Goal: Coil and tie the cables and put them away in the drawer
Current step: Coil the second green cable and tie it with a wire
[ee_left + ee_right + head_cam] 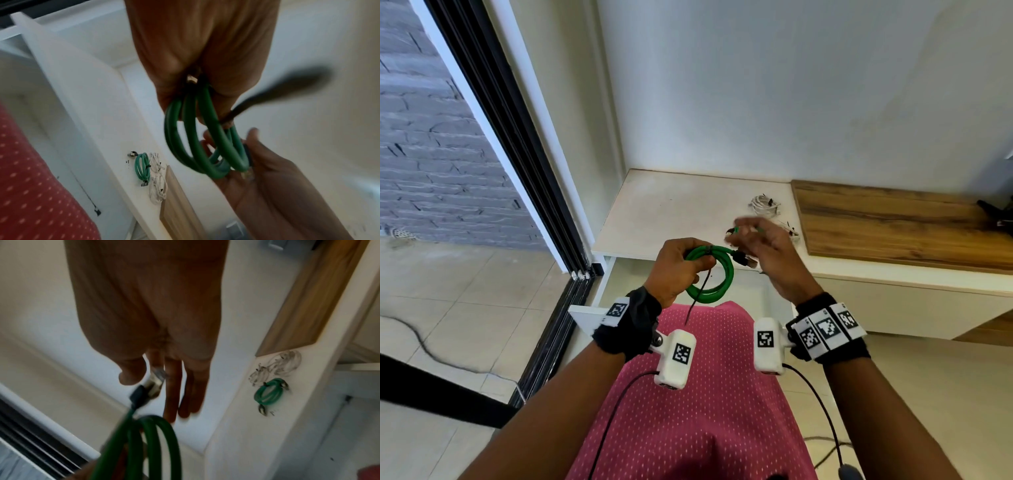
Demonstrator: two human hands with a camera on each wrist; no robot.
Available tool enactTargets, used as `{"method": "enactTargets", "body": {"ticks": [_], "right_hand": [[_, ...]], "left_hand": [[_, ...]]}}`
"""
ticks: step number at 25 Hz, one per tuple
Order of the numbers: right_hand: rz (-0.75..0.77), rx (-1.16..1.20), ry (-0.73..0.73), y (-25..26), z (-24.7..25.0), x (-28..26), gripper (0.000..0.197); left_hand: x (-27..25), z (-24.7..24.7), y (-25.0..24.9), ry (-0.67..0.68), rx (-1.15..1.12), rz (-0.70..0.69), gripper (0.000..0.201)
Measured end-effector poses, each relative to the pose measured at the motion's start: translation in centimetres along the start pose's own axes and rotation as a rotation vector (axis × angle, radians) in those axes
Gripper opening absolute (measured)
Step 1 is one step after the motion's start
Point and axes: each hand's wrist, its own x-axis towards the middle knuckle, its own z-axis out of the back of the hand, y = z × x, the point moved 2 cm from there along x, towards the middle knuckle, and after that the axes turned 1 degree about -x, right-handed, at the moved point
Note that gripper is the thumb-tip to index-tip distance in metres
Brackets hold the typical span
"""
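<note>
My left hand grips a green cable coil at its top, above the open drawer. A black tie wraps the coil and its loose end hangs down; it shows blurred as the tie in the left wrist view. The coil's black plug sticks out to the right. My right hand hovers just above that plug, blurred, fingers straight and holding nothing. In the right wrist view the plug lies close to the thumb, with the coil below.
On the white countertop lie a second tied green coil and white cable bundles. A wooden panel covers the counter to the right. The drawer's white front juts toward me. A dark sliding-door frame stands at left.
</note>
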Motion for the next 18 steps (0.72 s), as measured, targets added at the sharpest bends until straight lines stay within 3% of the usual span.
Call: {"method": "enactTargets", "body": {"ticks": [2,4,7,10,14,18], "right_hand": [[-0.271,0.09,0.107,-1.7,-0.9,0.0,0.035],[-0.44,0.235,0.138,-2.5,-1.4,-0.4,0.038],[-0.55,0.399,0.112,-3.5,-1.8,-0.7,0.028],[-0.64,0.513,0.042,-4.2,-2.0,-0.8,0.032],[-0.61,0.541,-0.059,-3.8,-1.6,-0.4,0.039],[-0.435,0.458,-0.161,-3.1,-1.5,-0.3,0.022]], "left_hand": [[0.1,-0.3,-0.2,-0.021,0.145,-0.115,0.015],[-0.1,0.0,-0.2,-0.063,0.212,-0.215,0.019],[-0.5,0.1,-0.1,-0.097,0.34,-0.387,0.025],[-0.8,-0.2,-0.3,-0.055,0.287,-0.401,0.028],[-1.0,-0.5,0.2,0.011,0.354,-0.391,0.027],[-1.3,-0.7,0.7,0.068,0.254,-0.221,0.03]]}}
